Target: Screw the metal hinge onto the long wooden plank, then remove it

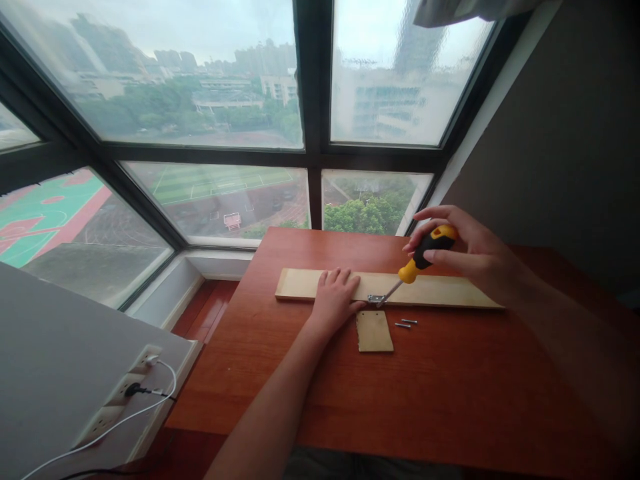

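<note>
Head view: left hand (336, 293) lies flat, grasping nothing, on the pale board (370, 283) atop the table (450, 387), presumably bracing it; right hand (463, 243) grips the screwdriver (424, 253), slanted, tip at the metal fitting (374, 299) along the board's near edge. Screws (409, 321) seemingly kept within reach.

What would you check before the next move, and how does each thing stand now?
1. Left hand resting on the long board: ok.
2. Screwdriver held in the right hand: ok.
3. Screwdriver at the metal piece by the board's near edge: ok.
4. Its tip seated in a screw: cannot tell, too small.
5. Two loose screws lying on the table: ok.
6. Small board lying flat: ok.
</note>
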The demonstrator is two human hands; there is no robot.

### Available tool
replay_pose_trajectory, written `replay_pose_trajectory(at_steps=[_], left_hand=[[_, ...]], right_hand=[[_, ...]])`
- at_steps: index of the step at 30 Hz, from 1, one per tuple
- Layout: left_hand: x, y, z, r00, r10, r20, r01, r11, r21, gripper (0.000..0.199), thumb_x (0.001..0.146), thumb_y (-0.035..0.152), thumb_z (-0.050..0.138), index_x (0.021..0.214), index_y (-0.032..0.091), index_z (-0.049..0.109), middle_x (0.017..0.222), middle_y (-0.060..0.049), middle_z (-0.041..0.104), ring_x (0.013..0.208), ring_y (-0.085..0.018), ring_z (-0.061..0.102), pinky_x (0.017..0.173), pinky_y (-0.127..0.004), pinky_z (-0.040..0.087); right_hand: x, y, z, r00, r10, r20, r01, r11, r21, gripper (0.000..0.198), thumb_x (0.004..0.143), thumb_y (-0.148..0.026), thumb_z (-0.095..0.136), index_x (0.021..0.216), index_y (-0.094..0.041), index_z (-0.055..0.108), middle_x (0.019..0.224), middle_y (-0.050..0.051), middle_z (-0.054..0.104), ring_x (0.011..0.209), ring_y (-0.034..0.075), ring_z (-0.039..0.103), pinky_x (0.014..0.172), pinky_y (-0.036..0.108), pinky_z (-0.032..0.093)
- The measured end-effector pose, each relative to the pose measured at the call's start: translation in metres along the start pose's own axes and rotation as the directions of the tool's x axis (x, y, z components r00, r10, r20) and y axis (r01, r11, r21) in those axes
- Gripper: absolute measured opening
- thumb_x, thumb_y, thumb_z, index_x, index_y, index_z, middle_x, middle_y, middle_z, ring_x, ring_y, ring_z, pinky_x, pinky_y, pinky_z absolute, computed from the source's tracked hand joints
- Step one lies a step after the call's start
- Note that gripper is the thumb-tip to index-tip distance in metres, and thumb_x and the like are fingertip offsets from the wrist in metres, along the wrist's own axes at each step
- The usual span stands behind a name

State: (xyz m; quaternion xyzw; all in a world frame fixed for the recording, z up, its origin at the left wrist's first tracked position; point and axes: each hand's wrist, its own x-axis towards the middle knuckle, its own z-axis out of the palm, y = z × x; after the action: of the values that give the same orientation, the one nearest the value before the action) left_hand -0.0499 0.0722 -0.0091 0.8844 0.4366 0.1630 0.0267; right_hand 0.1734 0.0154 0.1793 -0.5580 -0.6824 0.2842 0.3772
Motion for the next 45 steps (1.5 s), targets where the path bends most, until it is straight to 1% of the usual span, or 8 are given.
replay_pose_trajectory(at_steps=[3,5,8,10,13,18,29,45], left_hand=[[0.000,0.000,0.000,1.000,0.000,0.003,0.000,1.000,0.001,0.054,0.082,0.051,0.070,0.128,0.027,0.054,0.144,-0.010,0.052,0.134,-0.033,0.042,0.111,-0.051,0.031],[0.000,0.001,0.000,1.000,0.000,0.006,0.000,1.000,-0.001,0.054,0.082,0.052,0.069,0.128,0.027,0.054,0.144,-0.010,0.052,0.134,-0.033,0.043,0.111,-0.051,0.031],[0.001,0.001,0.000,1.000,-0.003,0.005,0.003,1.000,-0.006,0.054,0.082,0.051,0.070,0.128,0.028,0.054,0.144,-0.010,0.052,0.134,-0.033,0.043,0.111,-0.051,0.030],[0.001,0.001,0.000,1.000,-0.004,0.002,0.004,1.000,-0.009,0.053,0.082,0.051,0.070,0.127,0.028,0.054,0.144,-0.010,0.052,0.134,-0.032,0.043,0.111,-0.051,0.031],[0.001,0.001,-0.001,1.000,0.004,-0.002,-0.004,1.000,-0.006,0.052,0.082,0.052,0.070,0.126,0.027,0.055,0.143,-0.011,0.053,0.133,-0.032,0.043,0.111,-0.050,0.031],[0.001,0.002,-0.001,1.000,0.007,0.005,-0.007,1.000,0.017,0.053,0.081,0.051,0.071,0.125,0.025,0.055,0.142,-0.011,0.053,0.131,-0.032,0.045,0.110,-0.049,0.033],[0.002,0.003,-0.003,1.000,0.000,0.006,0.000,1.000,0.017,0.053,0.081,0.051,0.071,0.125,0.025,0.056,0.142,-0.011,0.053,0.131,-0.032,0.045,0.110,-0.049,0.033],[0.001,0.003,-0.001,1.000,-0.007,0.022,0.007,1.000,0.007,0.055,0.080,0.050,0.072,0.127,0.026,0.055,0.144,-0.011,0.052,0.132,-0.032,0.044,0.110,-0.050,0.032]], right_hand=[[0.002,0.010,-0.003,1.000,0.023,0.006,-0.024,0.971,0.238,0.043,0.070,-0.018,0.053,0.112,-0.028,0.051,0.102,0.004,0.065,0.085,0.023,0.067,0.078,0.041,0.056],[0.005,0.017,0.003,0.995,0.053,0.083,-0.069,0.976,0.205,0.032,0.074,-0.021,0.050,0.105,-0.024,0.053,0.095,0.005,0.066,0.070,0.020,0.065,0.070,0.040,0.055],[0.007,0.030,0.027,0.957,0.193,0.215,-0.121,0.944,-0.307,0.025,0.091,-0.037,0.042,0.092,-0.020,0.060,0.077,0.007,0.068,0.058,0.020,0.064,0.057,0.033,0.050],[0.005,0.040,0.048,0.948,0.239,0.210,-0.010,0.681,-0.732,0.037,0.096,-0.042,0.037,0.084,-0.021,0.066,0.082,0.009,0.073,0.074,0.024,0.070,0.064,0.033,0.050],[-0.001,0.056,0.077,0.940,0.273,0.207,0.018,0.564,-0.826,0.047,0.098,-0.041,0.035,0.083,-0.017,0.072,0.087,0.018,0.074,0.082,0.030,0.071,0.067,0.037,0.048],[-0.002,0.073,0.097,0.905,0.344,0.251,0.055,0.490,-0.870,0.044,0.098,-0.036,0.039,0.092,-0.014,0.076,0.096,0.020,0.075,0.087,0.029,0.072,0.072,0.035,0.049],[0.007,0.079,0.100,0.891,0.395,0.225,0.033,0.437,-0.899,0.046,0.098,-0.040,0.040,0.099,-0.013,0.077,0.100,0.021,0.074,0.093,0.032,0.071,0.073,0.035,0.048],[0.003,0.077,0.096,0.882,0.318,0.349,0.163,0.488,-0.857,0.026,0.094,-0.022,0.046,0.103,-0.019,0.070,0.103,0.013,0.073,0.093,0.027,0.070,0.071,0.031,0.044]])
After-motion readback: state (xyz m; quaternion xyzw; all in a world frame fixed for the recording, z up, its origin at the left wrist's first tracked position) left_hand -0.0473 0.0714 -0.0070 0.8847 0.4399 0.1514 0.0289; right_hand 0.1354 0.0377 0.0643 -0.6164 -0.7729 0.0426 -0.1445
